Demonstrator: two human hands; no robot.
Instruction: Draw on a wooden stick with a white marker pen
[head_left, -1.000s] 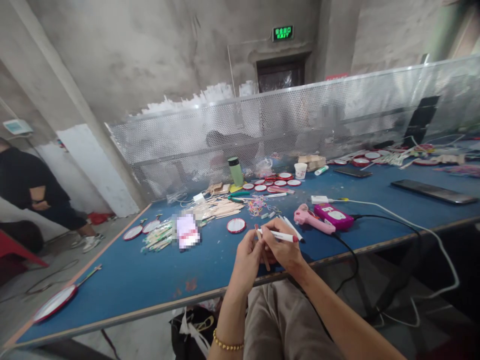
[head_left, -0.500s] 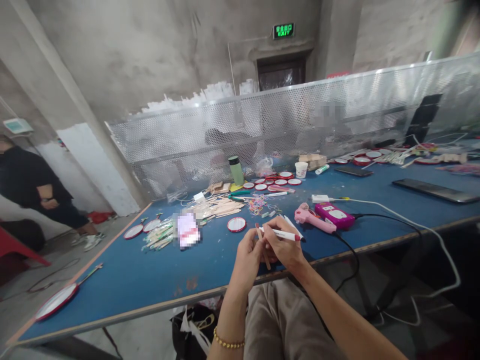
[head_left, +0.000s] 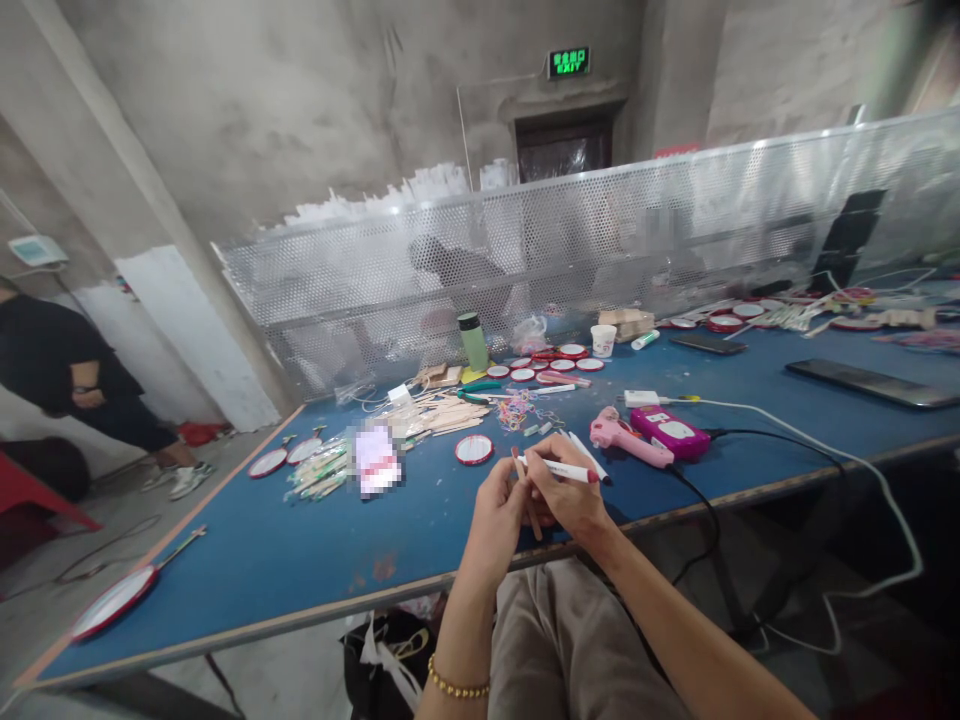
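Note:
Over the table's front edge, my left hand (head_left: 498, 510) is closed on a flat wooden craft stick (head_left: 535, 522), which slants down between my two hands. My right hand (head_left: 568, 500) grips a white marker (head_left: 562, 469) with a red end, held across the upper part of the stick. The fingers hide the marker's tip. Just beyond my right hand lie more markers (head_left: 586, 452) on the blue table (head_left: 420, 530). A round red-rimmed disc (head_left: 474, 449) rests to the left of my hands.
A pink glue gun (head_left: 628, 438) and a magenta device (head_left: 670, 431) with cables lie to the right. Wooden sticks (head_left: 454, 412), a green bottle (head_left: 472, 342), a paper cup (head_left: 602, 340) and phones (head_left: 870, 383) are spread over the table. A person (head_left: 67, 370) stands at the left.
My hands, the stick and the marker stay almost in place. The person at the left has shifted slightly, and the camera view has moved a little.

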